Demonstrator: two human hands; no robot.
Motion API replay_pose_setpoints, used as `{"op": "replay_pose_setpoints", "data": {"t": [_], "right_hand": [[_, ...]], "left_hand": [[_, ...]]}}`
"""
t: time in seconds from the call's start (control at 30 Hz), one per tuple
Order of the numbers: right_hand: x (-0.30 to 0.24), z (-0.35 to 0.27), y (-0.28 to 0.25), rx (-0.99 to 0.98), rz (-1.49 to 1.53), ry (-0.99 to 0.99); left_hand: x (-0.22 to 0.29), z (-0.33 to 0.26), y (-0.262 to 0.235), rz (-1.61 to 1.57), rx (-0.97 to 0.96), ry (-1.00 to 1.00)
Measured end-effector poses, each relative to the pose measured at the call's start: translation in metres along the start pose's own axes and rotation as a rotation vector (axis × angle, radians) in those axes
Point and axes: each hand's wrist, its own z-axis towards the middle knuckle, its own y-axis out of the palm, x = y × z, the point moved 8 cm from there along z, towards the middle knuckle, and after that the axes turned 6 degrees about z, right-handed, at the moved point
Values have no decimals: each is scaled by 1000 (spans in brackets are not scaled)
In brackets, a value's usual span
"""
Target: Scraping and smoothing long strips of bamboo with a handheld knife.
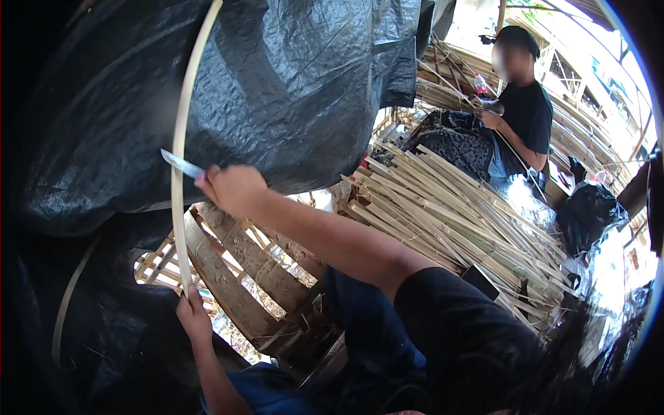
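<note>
A long pale bamboo strip (181,138) curves upward from lower left to the top of the view. My left hand (193,317) grips its lower end. My right hand (232,188) is closed on a knife (182,164), whose blade lies across the strip about midway up. My right forearm reaches in from the lower right, in a dark sleeve.
Black plastic sheeting (297,90) hangs behind the strip. A bamboo lattice (235,277) lies under my hands. A big pile of split bamboo slats (456,214) sits to the right. Another person (522,111) sits at the far right, working with strips beside black bags (588,211).
</note>
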Motion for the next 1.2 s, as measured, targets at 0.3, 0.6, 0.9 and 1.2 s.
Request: {"op": "replay_pose_setpoints", "data": {"t": [0.3, 0.6, 0.9, 1.2], "right_hand": [[-15, -17, 5, -134, -64, -112], [-56, 4, -17, -488, -265, -145], [-24, 27, -56, -379, -162, 23], [-32, 27, -48, -271, -77, 107]], "left_hand": [[-4, -7, -11, 37, 27, 7], [-8, -10, -12, -73, -1, 72], [1, -19, -9, -31, -22, 103], [-2, -26, -20, -66, 33, 93]]}}
